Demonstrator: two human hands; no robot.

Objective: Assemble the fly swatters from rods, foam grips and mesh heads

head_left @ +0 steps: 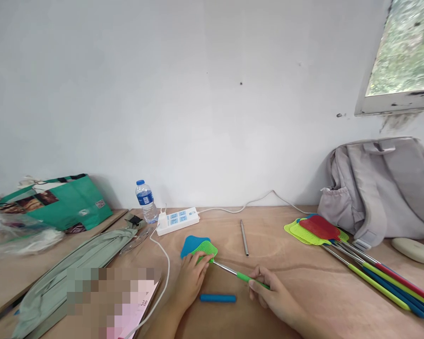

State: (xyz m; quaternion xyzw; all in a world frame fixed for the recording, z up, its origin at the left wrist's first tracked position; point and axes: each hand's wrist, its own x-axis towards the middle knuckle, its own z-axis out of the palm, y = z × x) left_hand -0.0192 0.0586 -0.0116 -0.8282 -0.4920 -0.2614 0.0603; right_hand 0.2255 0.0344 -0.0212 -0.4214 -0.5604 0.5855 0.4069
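Note:
My right hand [265, 289] is closed around the green grip of a fly swatter, whose short metal shaft runs up and left to a green mesh head [207, 248]. Fingers of my left hand [194, 273] rest on that head; whether they pinch it or only press on it is hard to see. Partly under the green mesh lies a blue swatter head [194, 244]. In front of me, between my hands, is a loose blue handle tube [218, 298]. A separate metal rod [245, 238] lies further back on the table.
Several assembled fly swatters [371, 268] lie at the right, before a grey backpack [381, 188]. A white power strip [178, 221] and a water bottle [145, 200] stand near the wall. Its cable [167, 268] trails past my left forearm. A green bag [70, 202] is at the left.

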